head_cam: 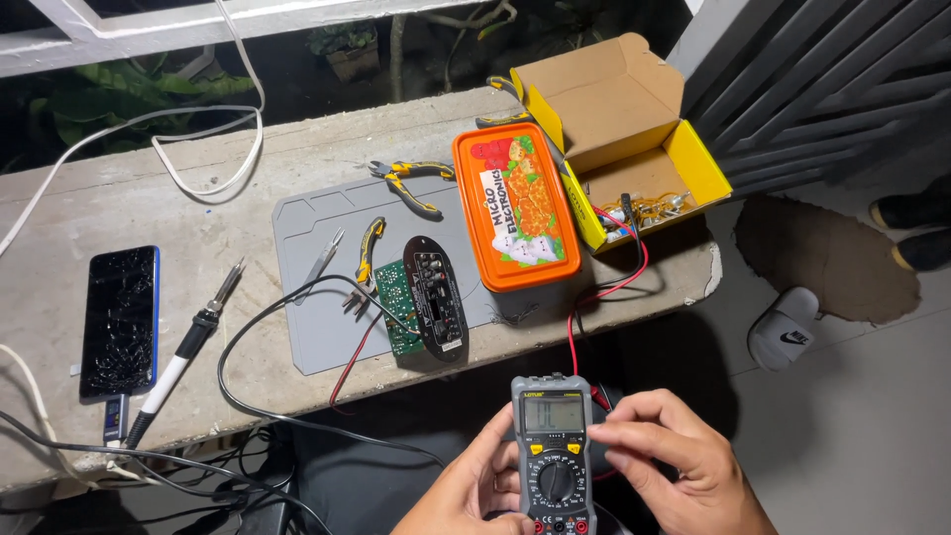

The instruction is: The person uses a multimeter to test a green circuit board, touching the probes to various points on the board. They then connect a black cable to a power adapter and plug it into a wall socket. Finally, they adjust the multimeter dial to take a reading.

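The left hand (474,485) cradled a grey meter (554,456) from below and from its left side, fingers wrapped around the casing so the screen faced up toward the camera. The right hand (674,461) came in from the other side, its fingers (619,436) curled and pressed against the meter's right edge beside the screen, steadying it; whether they worked a button could not be told. The meter sat low in the view, off the tabletop (119,198), over the person's lap.

Red and black leads (575,327) ran up from near the fingers to the tabletop beyond them, probably so the meter could be read close while the probes stayed by the work. Straight ahead of the fingers lay a green circuit board (421,302) on a grey mat (317,297). Beyond and slightly right stood an orange rectangular tub (515,203) with a white label strip and a printed picture on its lid, and further right an open brown carton (619,129) with yellow sides holding small parts. Far left lay a dark phone (121,322) and a soldering iron (188,347).
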